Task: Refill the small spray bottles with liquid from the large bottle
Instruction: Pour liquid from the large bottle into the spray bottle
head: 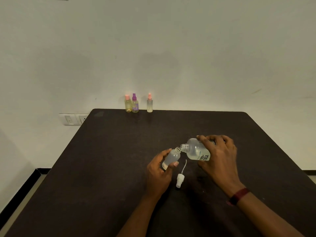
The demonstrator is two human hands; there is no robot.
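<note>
The right hand (220, 156) is wrapped around the large bottle (196, 150), tipping it so its open neck meets the mouth of the small spray bottle (171, 159). The left hand (159, 170) grips that small bottle, tilted, just above the dark worktop (102, 159) (thumb across its lower side). A white spray pump (180, 179) with its dip tube lies on the worktop between the hands. At the far edge stand three more spray bottles: a pink-capped yellowish one (128, 103), a purple-capped one (135, 103) touching it, and a pink-capped clear one (149, 103) apart.
</note>
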